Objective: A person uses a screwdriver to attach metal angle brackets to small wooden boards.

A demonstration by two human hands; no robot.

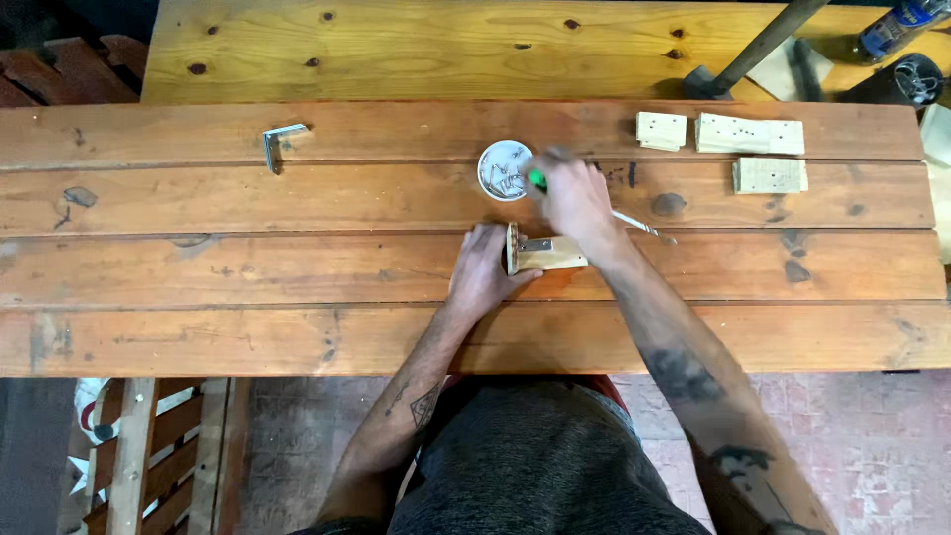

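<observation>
A small pale wood block (551, 256) with a metal bracket on top lies mid-table (198, 267). The left hand (482, 272) grips its end; the right hand (575, 198) holds a green-handled screwdriver (538, 181) beside a white dish of screws (503, 169).

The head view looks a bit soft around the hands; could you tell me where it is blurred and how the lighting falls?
In the head view, the right hand is motion-blurred over the white dish; the left hand and wooden block look sharper. Lighting is even, shadows are faint, and the far bench edge bows slightly.
</observation>
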